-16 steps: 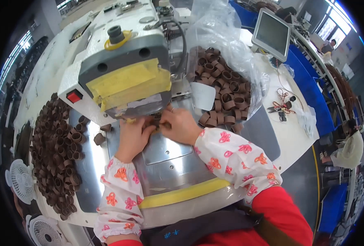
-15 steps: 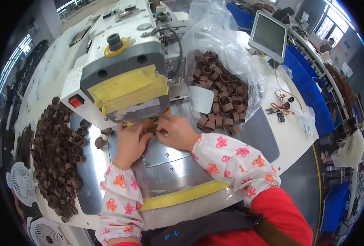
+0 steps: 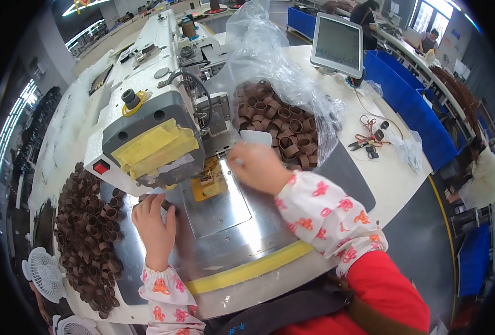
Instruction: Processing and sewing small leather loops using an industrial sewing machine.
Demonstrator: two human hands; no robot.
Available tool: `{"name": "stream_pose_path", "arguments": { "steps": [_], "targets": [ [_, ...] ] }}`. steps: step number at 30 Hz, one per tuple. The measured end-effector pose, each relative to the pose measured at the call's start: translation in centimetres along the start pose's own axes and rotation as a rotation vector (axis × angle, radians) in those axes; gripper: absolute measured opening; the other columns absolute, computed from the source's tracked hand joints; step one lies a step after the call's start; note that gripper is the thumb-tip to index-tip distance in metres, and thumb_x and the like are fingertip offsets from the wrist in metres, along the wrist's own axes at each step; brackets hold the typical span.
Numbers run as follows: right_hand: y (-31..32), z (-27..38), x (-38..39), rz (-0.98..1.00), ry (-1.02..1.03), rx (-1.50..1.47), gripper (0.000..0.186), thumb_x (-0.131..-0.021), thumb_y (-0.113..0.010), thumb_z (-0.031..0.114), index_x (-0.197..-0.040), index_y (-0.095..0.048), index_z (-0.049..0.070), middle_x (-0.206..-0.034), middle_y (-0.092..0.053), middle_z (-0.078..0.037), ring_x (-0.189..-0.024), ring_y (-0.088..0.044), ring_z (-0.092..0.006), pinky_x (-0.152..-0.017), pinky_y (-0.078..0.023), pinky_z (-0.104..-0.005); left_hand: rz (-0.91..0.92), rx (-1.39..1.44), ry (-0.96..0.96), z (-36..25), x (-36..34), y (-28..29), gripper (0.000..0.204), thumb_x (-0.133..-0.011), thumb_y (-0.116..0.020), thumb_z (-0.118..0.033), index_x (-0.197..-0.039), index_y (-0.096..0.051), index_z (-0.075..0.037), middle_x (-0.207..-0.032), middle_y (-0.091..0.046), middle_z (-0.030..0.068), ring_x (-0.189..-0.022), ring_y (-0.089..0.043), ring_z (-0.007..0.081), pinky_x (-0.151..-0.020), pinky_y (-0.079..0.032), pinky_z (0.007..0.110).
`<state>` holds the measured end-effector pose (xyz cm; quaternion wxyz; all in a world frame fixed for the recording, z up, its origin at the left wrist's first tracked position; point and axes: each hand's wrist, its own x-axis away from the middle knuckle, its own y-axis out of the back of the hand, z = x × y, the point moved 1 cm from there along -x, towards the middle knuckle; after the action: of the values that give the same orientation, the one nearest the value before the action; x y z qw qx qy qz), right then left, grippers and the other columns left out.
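The white machine (image 3: 99,145) has a grey head with yellow tape and a yellow plate (image 3: 207,188) below it on a steel bed (image 3: 219,218). My left hand (image 3: 154,229), left of the plate, has its fingertips closed on a brown ring (image 3: 167,205). My right hand (image 3: 261,170) is beside the head, right of the plate, fingers curled and slightly blurred; whether they hold something is hidden. A large heap of brown rings (image 3: 85,240) lies at the left. More rings (image 3: 286,125) sit in a clear plastic bag (image 3: 314,95) at the right back, beside a pale card (image 3: 253,136).
A screen (image 3: 337,44) stands at the right back, near scissors and cords (image 3: 364,145). Blue bins (image 3: 395,95) line the table's right. A co-worker (image 3: 476,184) is at the far right, others (image 3: 426,42) farther back. White fans (image 3: 44,271) are at lower left.
My hands have parted from under the machine head: the left moved down-left with a ring, the right moved right, uncovering the yellow plate. The view has shifted slightly.
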<state>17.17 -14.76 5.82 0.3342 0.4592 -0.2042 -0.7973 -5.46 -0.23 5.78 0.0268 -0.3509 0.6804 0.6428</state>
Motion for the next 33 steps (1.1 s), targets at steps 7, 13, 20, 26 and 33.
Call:
{"name": "stream_pose_path", "arguments": {
  "steps": [7,13,20,26,33],
  "targets": [
    [6.3,-9.5,-2.5,0.142,-0.313,0.584,0.014,-0.072,-0.058,0.006,-0.086,-0.060,0.005,-0.084,-0.061,-0.014,-0.080,-0.059,-0.0334,-0.069,-0.048,-0.0412,0.025,0.195,-0.047,-3.7,-2.1,-6.4,0.030,-0.078,-0.055,-0.010,-0.107,-0.053,0.001,-0.105,-0.053,0.0179,-0.099,-0.048,0.0359,-0.087,-0.036,0.044],
    [4.6,-4.7,-3.1,0.014,-0.054,0.289,0.016,-0.071,-0.052,-0.003,-0.087,-0.056,0.001,-0.075,-0.060,-0.014,-0.071,-0.060,-0.0261,-0.064,-0.047,-0.0346,0.004,0.279,-0.010,-1.3,-2.3,-6.5,0.021,-0.081,-0.054,-0.011,-0.099,-0.058,-0.002,-0.092,-0.059,0.0168,-0.083,-0.056,0.0343,-0.072,-0.044,0.041],
    [-4.3,2.0,0.6,0.430,-0.540,-0.862,0.032,-0.080,-0.051,-0.005,-0.110,-0.040,0.001,-0.094,-0.054,-0.007,-0.074,-0.055,-0.0104,-0.061,-0.046,-0.0243,0.125,0.731,0.123,-1.5,-2.6,-5.5,0.020,-0.077,-0.062,-0.012,-0.094,-0.059,-0.001,-0.073,-0.061,0.0124,-0.063,-0.060,0.0256,-0.058,-0.047,0.033],
    [-6.1,1.8,1.3,0.364,-0.658,-1.189,0.032,-0.079,-0.045,-0.013,-0.107,-0.037,0.000,-0.098,-0.047,-0.008,-0.084,-0.055,-0.0143,-0.064,-0.049,-0.0248,0.251,0.915,0.090,-1.7,-2.9,-5.0,0.023,-0.070,-0.070,-0.011,-0.088,-0.060,0.000,-0.070,-0.059,0.0081,-0.061,-0.057,0.0148,-0.058,-0.045,0.025],
    [-5.5,1.9,2.1,0.310,-0.469,-0.862,0.026,-0.077,-0.055,-0.005,-0.100,-0.044,0.000,-0.089,-0.051,-0.007,-0.072,-0.054,-0.0118,-0.059,-0.047,-0.0242,0.215,0.999,0.152,-1.7,-3.0,-5.7,0.022,-0.068,-0.073,-0.011,-0.081,-0.060,0.000,-0.066,-0.057,0.0045,-0.059,-0.053,0.0108,-0.056,-0.043,0.022]
  ]
}}
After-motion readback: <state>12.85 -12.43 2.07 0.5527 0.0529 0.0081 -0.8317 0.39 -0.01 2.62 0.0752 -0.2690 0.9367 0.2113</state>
